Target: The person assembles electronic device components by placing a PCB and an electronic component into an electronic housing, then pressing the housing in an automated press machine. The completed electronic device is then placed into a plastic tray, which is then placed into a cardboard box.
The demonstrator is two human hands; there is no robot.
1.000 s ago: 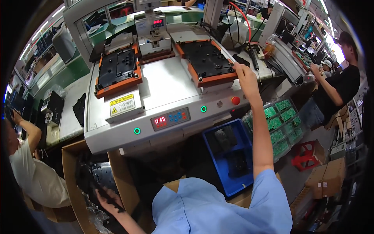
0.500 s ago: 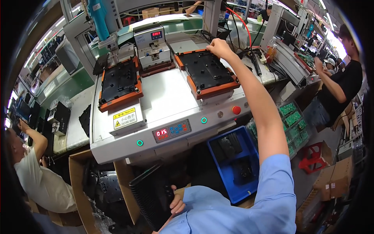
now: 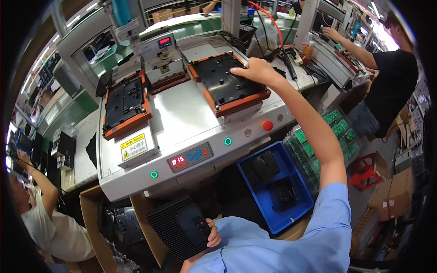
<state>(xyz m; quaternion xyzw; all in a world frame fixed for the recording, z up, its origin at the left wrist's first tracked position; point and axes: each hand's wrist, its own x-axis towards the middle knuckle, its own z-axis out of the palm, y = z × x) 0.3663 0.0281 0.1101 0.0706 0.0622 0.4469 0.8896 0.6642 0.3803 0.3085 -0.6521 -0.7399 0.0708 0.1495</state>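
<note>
My left hand (image 3: 213, 235) grips a black finned housing (image 3: 180, 227), like a heat sink, by its right edge, low in front of my body. Its ribbed side and flat raised area face up at a tilt. My right hand (image 3: 259, 72) lies over the far right edge of a black plastic panel (image 3: 225, 82), thumb stretched out across the panel's top; its other fingers are mostly hidden. That panel sits in an orange fixture (image 3: 239, 105) on the white machine. A second black panel (image 3: 124, 102) rests in the left orange fixture (image 3: 132, 123).
The white machine (image 3: 182, 123) has a control panel (image 3: 190, 157), green-ringed buttons and a red knob (image 3: 267, 125). Below stand a blue bin (image 3: 298, 223) of black parts and a carton (image 3: 91, 218). Green circuit boards (image 3: 309, 150) lie to the right. Co-workers are at both sides.
My right hand has moved from the panel's far corner onto its right edge, thumb now extended. My left hand has turned the finned housing so its broad face shows. The view has shifted slightly.
</note>
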